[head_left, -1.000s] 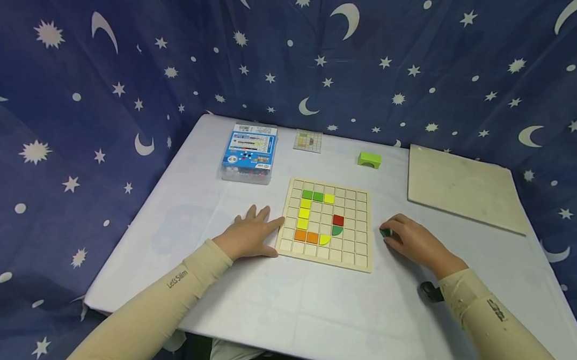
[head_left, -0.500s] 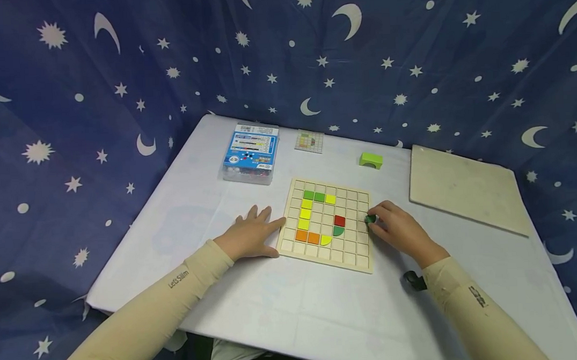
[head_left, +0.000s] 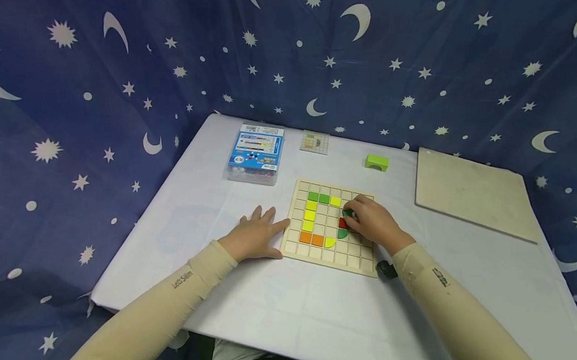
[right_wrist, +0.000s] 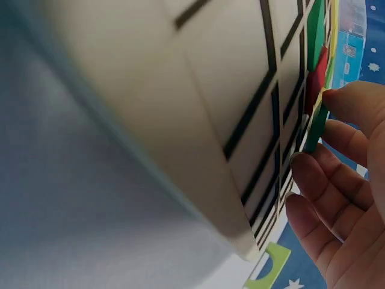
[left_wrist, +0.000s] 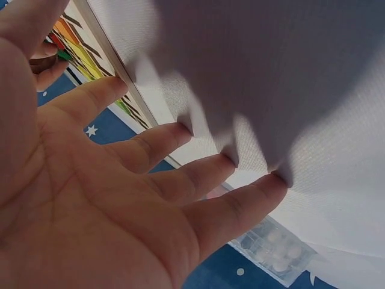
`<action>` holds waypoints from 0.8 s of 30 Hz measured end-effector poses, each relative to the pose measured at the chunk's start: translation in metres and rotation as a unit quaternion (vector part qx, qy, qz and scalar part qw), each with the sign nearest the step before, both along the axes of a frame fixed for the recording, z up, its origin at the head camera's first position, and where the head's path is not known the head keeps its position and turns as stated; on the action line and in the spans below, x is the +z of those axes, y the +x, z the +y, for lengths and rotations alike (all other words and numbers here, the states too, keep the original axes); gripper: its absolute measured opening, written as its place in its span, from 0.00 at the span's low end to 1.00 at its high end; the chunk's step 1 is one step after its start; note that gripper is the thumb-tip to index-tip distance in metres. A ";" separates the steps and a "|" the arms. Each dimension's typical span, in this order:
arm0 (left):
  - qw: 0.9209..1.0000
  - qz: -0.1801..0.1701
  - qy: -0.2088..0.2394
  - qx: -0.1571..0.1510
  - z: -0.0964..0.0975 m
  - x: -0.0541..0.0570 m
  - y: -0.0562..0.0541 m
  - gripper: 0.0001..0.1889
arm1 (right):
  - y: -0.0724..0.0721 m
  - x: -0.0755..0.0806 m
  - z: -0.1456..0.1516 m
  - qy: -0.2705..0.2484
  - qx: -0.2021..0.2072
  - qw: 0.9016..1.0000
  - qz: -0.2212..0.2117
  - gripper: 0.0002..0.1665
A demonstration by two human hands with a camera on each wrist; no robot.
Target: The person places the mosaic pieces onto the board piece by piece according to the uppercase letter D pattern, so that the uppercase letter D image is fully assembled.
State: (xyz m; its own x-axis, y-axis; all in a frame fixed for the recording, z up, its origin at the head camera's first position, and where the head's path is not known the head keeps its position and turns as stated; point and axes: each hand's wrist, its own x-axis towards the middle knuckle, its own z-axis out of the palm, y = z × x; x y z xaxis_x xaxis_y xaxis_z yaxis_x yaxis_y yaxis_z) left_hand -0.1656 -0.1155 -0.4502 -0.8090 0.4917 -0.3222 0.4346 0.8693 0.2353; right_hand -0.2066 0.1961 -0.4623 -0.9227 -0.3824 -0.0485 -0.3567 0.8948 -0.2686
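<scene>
A wooden grid board (head_left: 298,249) lies mid-table. It bears green tiles (head_left: 313,196), yellow tiles (head_left: 309,215), orange tiles (head_left: 305,237), a red tile (head_left: 342,224), a green quarter-circle tile (head_left: 343,233) and a yellow quarter-circle tile (head_left: 330,242). Over the board's right half, my right hand (head_left: 373,223) pinches a dark green tile (right_wrist: 316,129) between thumb and fingers, just beyond the red one; its full outline is hidden. My left hand (head_left: 257,236) spreads its fingers at the left edge, with fingertips (left_wrist: 281,176) touching the white cloth and the index fingertip at the board's rim.
A clear plastic box with a blue label (head_left: 255,152) stands at the back left. Beside it lies a small pattern card (head_left: 314,142). A green arch block (head_left: 376,162) stands behind the board, and a large plain panel (head_left: 475,193) lies at the back right.
My right hand has carried the dark green tile leftward from the cloth at the right, past the board's edge, to beside the red tile. The left hand stays in place.
</scene>
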 end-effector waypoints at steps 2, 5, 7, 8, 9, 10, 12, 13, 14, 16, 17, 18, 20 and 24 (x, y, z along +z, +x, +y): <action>1.000 0.000 0.000 -0.001 0.000 -0.001 0.000 0.46 | -0.001 -0.002 -0.001 0.001 0.005 1.000 0.012 0.19; 1.000 0.001 0.000 -0.003 0.000 -0.002 0.000 0.46 | 0.000 -0.003 -0.002 0.002 0.008 1.000 0.023 0.19; 1.000 0.002 -0.001 -0.004 0.000 -0.002 0.000 0.46 | 0.000 -0.003 -0.002 0.001 0.008 1.000 0.025 0.19; 1.000 0.003 -0.001 -0.004 0.000 -0.002 0.000 0.46 | 0.000 -0.003 -0.002 0.002 0.006 1.000 0.024 0.18; 1.000 0.004 -0.002 -0.004 0.000 -0.002 0.000 0.46 | 0.000 -0.002 -0.001 0.001 0.006 1.000 0.023 0.18; 1.000 0.005 -0.002 -0.005 0.000 -0.001 0.000 0.46 | 0.000 -0.001 -0.001 0.001 0.006 1.000 0.024 0.17; 1.000 0.005 -0.003 -0.005 0.000 0.000 0.000 0.46 | 0.001 -0.001 0.000 -0.002 0.008 1.000 0.027 0.15; 1.000 0.005 -0.003 -0.005 0.001 0.000 0.000 0.46 | 0.001 -0.001 0.001 -0.003 0.010 1.000 0.028 0.15; 1.000 0.005 -0.004 -0.005 0.001 0.001 0.000 0.46 | 0.001 -0.001 0.001 -0.002 0.011 0.999 0.031 0.14; 1.000 0.004 -0.005 -0.005 0.001 0.001 0.000 0.46 | 0.000 -0.001 0.001 -0.003 0.015 0.999 0.034 0.13; 1.000 0.004 -0.005 -0.005 0.001 0.002 0.000 0.46 | 0.000 -0.002 0.001 -0.003 0.016 0.999 0.035 0.13; 1.000 0.004 -0.005 -0.005 0.001 0.002 0.000 0.46 | 0.000 -0.002 0.001 -0.003 0.017 0.999 0.036 0.13; 1.000 0.004 -0.004 -0.005 0.001 0.002 0.000 0.46 | 0.000 -0.002 0.001 -0.003 0.017 0.999 0.036 0.13; 1.000 0.004 -0.005 -0.005 0.002 0.003 0.000 0.46 | -0.001 -0.001 0.001 -0.004 0.010 0.999 0.031 0.13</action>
